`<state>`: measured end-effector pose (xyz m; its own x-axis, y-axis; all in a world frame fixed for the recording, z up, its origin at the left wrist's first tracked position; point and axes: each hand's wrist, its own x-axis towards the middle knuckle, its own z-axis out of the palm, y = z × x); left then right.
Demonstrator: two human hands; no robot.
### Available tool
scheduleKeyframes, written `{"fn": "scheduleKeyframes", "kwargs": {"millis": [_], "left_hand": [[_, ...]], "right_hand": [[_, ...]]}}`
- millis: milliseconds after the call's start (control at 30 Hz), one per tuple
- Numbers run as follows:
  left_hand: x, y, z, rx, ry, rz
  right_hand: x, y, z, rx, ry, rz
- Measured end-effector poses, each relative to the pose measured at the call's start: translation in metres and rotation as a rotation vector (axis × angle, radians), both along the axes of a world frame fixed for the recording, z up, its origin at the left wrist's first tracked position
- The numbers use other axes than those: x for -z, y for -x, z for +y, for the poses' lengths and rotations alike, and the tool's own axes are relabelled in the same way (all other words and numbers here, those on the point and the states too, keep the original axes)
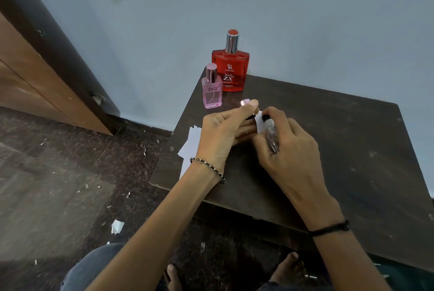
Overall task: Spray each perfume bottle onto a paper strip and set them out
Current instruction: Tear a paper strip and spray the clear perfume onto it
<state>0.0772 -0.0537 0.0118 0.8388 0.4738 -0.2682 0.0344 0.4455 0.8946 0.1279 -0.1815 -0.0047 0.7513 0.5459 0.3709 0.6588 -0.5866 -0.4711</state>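
My right hand (287, 147) grips a small clear perfume bottle (272, 133), tilted with its black nozzle toward my left hand. My left hand (225, 133) pinches a white paper strip (260, 124) right at the nozzle and also holds a pink cap (244, 102) at the fingertips. A pink perfume bottle (212, 89) and a larger red perfume bottle (230, 68), both capped, stand upright at the table's far left corner. A stack of white paper strips (190, 146) lies on the table, partly under my left wrist.
The dark wooden table (340, 131) stands against a blue-grey wall. To the left is a speckled floor with scattered paper scraps (117, 226) and a wooden door frame (35, 74). My bare feet (290, 269) show below the table's near edge.
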Motion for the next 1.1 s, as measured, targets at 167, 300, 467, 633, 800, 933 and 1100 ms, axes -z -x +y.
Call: {"fn": "scheduleKeyframes", "kwargs": {"millis": [167, 300, 467, 633, 800, 933, 1100], "left_hand": [[0.000, -0.001, 0.001, 0.021, 0.051, 0.011], [0.001, -0.001, 0.003, 0.022, 0.071, 0.002], [0.002, -0.001, 0.005, 0.016, 0.111, 0.004], [0.003, -0.003, 0.005, -0.017, 0.107, -0.011], [0.006, -0.004, 0.003, -0.024, 0.051, -0.029], [0.007, -0.007, 0.000, -0.018, 0.016, -0.012], [0.011, -0.008, -0.002, -0.078, -0.107, 0.007]], "right_hand": [[-0.001, 0.000, 0.000, 0.007, 0.022, -0.023], [-0.002, 0.000, -0.001, 0.000, 0.034, -0.046], [-0.001, -0.001, -0.003, -0.006, 0.051, -0.096], [-0.004, -0.003, -0.007, 0.013, -0.116, -0.017], [-0.003, -0.009, -0.018, 0.088, -0.310, 0.222], [0.000, -0.009, -0.022, 0.080, -0.404, 0.282], [-0.004, -0.007, -0.022, 0.046, -0.433, 0.194]]}}
